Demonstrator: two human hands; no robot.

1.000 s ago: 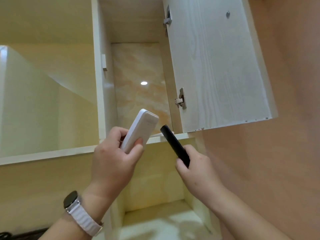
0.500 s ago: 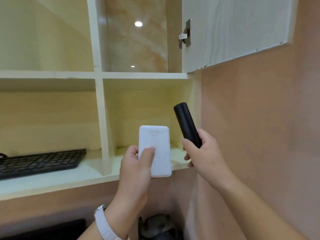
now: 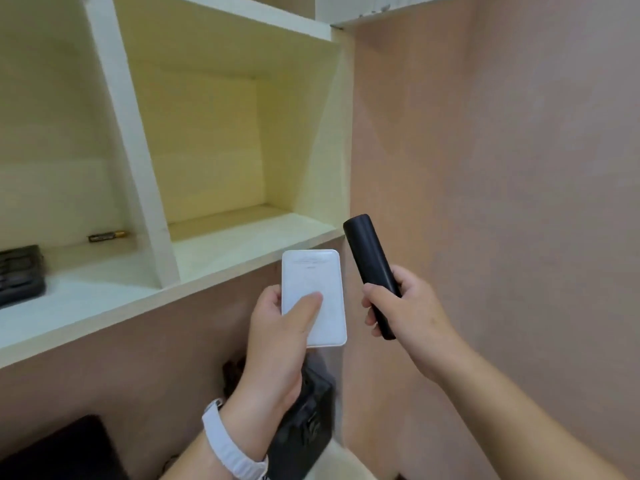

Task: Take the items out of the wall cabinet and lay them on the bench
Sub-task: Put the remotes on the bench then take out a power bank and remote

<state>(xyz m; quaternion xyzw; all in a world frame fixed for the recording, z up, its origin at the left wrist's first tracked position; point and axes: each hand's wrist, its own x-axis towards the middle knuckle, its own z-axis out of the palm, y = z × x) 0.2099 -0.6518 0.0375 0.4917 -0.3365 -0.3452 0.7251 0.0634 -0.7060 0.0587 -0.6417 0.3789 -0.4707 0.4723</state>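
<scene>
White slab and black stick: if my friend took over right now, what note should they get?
Left hand holds the white slab, thumb on its face.
Right hand grips the black stick by its lower half, tilted.
Both items are in the air near the front edge of the shelf, touching nothing else.
Done: both items are out and in hand.
Left: lay both on the bench, which this view does not plainly show.
</scene>
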